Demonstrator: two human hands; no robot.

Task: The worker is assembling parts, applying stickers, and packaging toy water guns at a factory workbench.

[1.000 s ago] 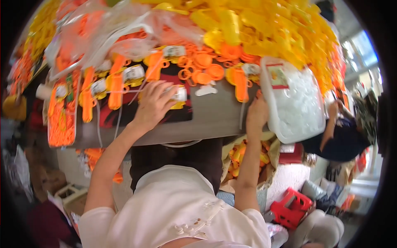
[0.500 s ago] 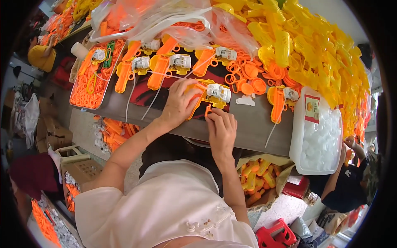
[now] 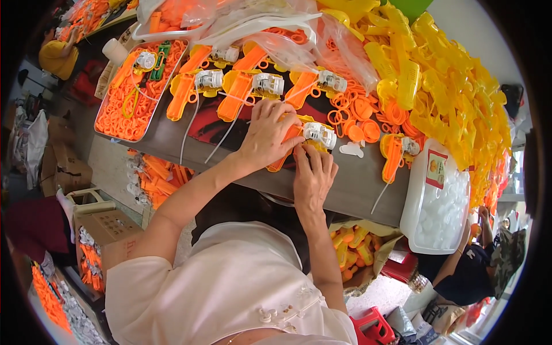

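Cluttered workroom, dark grey surface running across the middle. Far side: plastic bags over orange parts, then a big yellow heap toward the right. Orange rings and discs lie in front of the heap. Left end: metal tray full of small orange parts. Right end: white tub of clear pieces.

Orange-and-yellow piece with white mechanism sits near the middle, close to the near edge, partly covered by the hands. Left hand: grip closed around its orange part, fingers over the top, thumb on the right. Right hand: fingers bent, grip nearly closed, tips at the piece's near side; cannot tell if anything is pinched between them.

Similar pieces lie in a group beyond the left hand; one more, the right-hand unit, sits near the tub. White flat piece just right of the worked one. Below, right: paper bag of orange and yellow parts.
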